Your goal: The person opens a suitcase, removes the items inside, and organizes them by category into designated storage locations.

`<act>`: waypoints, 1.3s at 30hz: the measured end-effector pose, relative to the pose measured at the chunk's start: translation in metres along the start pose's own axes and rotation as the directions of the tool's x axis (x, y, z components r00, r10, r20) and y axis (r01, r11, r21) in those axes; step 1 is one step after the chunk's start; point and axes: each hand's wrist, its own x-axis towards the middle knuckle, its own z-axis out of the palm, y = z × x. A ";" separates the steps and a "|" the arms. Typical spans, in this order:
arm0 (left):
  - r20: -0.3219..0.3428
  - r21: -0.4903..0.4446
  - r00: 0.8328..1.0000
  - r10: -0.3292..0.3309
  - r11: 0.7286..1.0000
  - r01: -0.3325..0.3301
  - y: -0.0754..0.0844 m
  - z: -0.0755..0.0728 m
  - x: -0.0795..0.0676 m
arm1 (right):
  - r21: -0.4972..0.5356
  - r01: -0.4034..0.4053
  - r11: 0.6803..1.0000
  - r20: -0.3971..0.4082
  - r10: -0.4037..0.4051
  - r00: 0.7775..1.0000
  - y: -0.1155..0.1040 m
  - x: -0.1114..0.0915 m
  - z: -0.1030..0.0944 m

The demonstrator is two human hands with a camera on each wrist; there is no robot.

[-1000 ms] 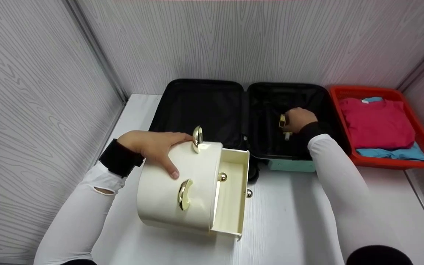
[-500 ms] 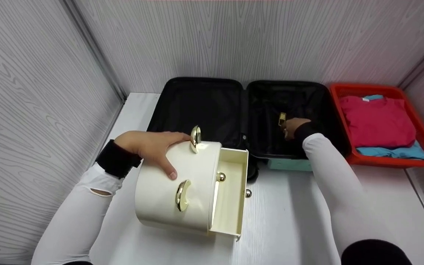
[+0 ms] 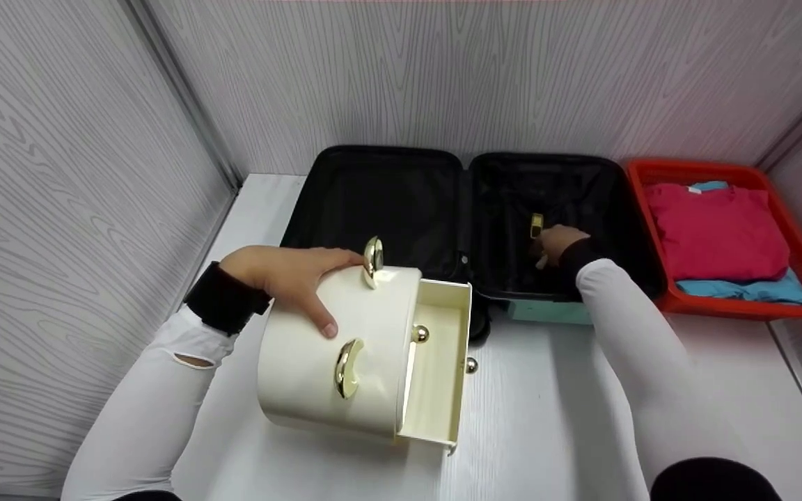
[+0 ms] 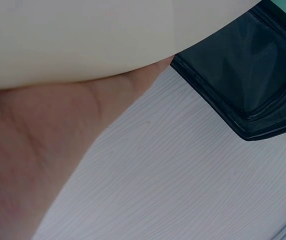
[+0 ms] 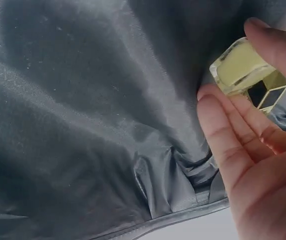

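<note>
My left hand [image 3: 293, 280] rests spread on the rounded top of a cream storage box [image 3: 331, 390] with gold handles, thumb on its near side; the left wrist view shows the palm against its curved wall [image 4: 83, 40]. An opened drawer [image 3: 436, 376] sticks out on the right. Inside the suitcase's right half, my right hand [image 3: 560, 242] reaches to the black lining. In the right wrist view its thumb and fingers pinch a small clear glass bottle [image 5: 242, 65] of yellow liquid. Beside it shows a gold piece with black panels [image 5: 271, 96]. A gold item [image 3: 537, 224] lies by the fingertips.
The open suitcase [image 3: 387, 195] lies flat against the back wall. A red basket [image 3: 735, 306] with a folded pink garment [image 3: 718, 233] and blue cloth [image 3: 749, 289] stands to its right. White table surface [image 3: 526, 417] extends in front.
My right hand has moved slightly down and left within the suitcase, and the pale piece under its fingers shows less. The left hand and the box stay almost still.
</note>
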 end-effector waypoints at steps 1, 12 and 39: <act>0.002 -0.001 1.000 -0.004 1.000 0.004 0.000 0.000 0.000 | 0.017 0.008 1.000 -0.008 -0.007 1.000 -0.001 -0.001 -0.002; 0.006 -0.001 1.000 -0.012 1.000 0.012 -0.003 -0.002 0.003 | 0.141 0.229 0.963 -0.298 -0.180 0.938 -0.043 -0.018 -0.053; 0.000 0.024 1.000 0.006 1.000 -0.006 -0.010 -0.008 0.001 | -0.087 0.593 0.800 -0.238 -0.595 0.768 -0.222 -0.072 -0.003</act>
